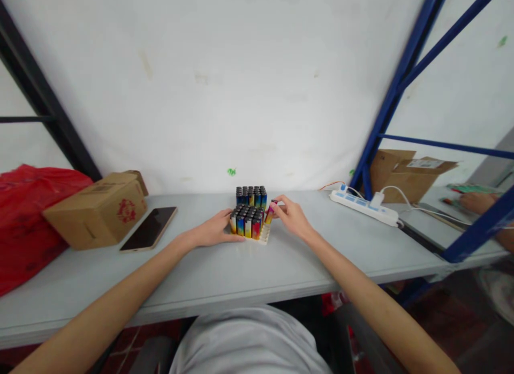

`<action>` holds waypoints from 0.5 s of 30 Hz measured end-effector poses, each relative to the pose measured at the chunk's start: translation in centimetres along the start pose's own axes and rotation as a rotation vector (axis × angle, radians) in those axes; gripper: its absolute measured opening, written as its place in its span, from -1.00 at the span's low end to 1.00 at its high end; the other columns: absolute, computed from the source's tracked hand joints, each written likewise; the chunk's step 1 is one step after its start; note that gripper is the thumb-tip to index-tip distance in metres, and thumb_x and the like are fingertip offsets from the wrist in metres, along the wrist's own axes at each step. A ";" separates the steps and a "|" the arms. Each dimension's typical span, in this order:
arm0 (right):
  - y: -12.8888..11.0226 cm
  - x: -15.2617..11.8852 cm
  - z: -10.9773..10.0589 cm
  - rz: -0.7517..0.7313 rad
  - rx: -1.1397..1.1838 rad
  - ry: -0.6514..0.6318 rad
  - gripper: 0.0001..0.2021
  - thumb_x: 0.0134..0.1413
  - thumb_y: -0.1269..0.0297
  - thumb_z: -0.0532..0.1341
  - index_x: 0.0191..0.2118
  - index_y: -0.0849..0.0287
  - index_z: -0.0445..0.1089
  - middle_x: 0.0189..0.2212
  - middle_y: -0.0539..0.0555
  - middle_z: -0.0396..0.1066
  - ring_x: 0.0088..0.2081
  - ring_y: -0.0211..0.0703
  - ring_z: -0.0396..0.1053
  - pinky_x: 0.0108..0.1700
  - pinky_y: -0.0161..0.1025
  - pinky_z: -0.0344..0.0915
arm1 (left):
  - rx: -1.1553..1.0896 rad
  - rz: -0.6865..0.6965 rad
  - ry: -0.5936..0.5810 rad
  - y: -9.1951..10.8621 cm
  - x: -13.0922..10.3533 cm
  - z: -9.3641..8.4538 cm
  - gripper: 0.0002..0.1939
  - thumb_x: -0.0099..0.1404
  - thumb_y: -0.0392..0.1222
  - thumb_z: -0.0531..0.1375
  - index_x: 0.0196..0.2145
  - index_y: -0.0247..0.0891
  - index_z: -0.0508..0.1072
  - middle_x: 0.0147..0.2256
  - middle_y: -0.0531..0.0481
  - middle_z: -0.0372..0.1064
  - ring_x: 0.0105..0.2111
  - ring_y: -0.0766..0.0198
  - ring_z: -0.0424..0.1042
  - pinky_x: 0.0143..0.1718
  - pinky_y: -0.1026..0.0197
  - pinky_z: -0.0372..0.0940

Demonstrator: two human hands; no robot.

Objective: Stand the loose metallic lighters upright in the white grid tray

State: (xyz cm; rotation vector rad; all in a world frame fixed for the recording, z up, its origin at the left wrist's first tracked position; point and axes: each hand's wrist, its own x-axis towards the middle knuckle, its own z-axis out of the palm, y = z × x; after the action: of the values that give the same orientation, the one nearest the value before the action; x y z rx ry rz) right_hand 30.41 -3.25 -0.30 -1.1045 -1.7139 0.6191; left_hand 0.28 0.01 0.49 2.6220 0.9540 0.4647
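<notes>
A white slotted tray [264, 236] stands on the grey table with rows of colourful, black-topped lighters [248, 224] upright in it. The slots along its right edge show bare. My left hand [217, 229] holds the tray from the left, thumb along its front edge and fingers round the side. Between the thumb and fingers of my right hand [292, 217] is a red and yellow lighter [270, 213], tilted above the right edge of the tray. Just behind, a second block of similar lighters [251, 195] stands upright; its base is hidden.
To the left lie a dark-screened phone [148, 229], a cardboard box [100, 210] and a red plastic bag [36, 218]. A white power strip [363, 207] with cables lies at the right, by a blue metal frame [385, 111]. Beyond it are an opened carton [401, 176] and another person's hand [477, 202].
</notes>
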 end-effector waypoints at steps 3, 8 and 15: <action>-0.2 -0.4 0.3 -0.040 -0.088 -0.024 -0.71 0.35 -0.10 0.29 -0.13 -0.01 0.37 -0.42 -0.03 0.60 -0.33 -0.02 0.58 -0.17 -0.18 0.38 | 0.006 -0.013 -0.015 -0.1 0.0 0.1 -0.22 0.26 0.49 0.30 0.16 -0.17 0.58 0.27 -0.20 0.42 0.27 -0.20 0.36 0.42 -0.14 0.18; -0.6 -0.8 0.4 -0.102 -0.213 -0.111 -0.82 0.39 0.03 0.27 -0.11 -0.02 0.36 -0.42 -0.05 0.60 -0.40 -0.04 0.51 -0.19 -0.18 0.33 | -0.002 0.006 -0.016 -0.5 0.1 0.2 -0.22 0.28 0.45 0.32 0.22 -0.15 0.54 0.28 -0.17 0.42 0.27 -0.18 0.36 0.43 -0.15 0.17; -1.4 -1.0 -3.3 -0.154 -0.283 -0.107 -0.76 0.42 -0.01 0.21 -0.04 0.01 0.45 -0.23 0.07 0.64 -0.18 0.01 0.56 -0.06 -0.11 0.40 | -0.021 0.013 0.009 0.0 0.0 0.2 -0.23 0.29 0.42 0.33 0.25 -0.14 0.52 0.30 -0.17 0.40 0.28 -0.15 0.37 0.42 -0.10 0.19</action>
State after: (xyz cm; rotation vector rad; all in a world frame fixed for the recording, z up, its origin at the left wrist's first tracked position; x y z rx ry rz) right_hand 33.00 -5.05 1.64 -1.1354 -2.0032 0.3508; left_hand 0.39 0.00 0.30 2.6111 0.9298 0.4874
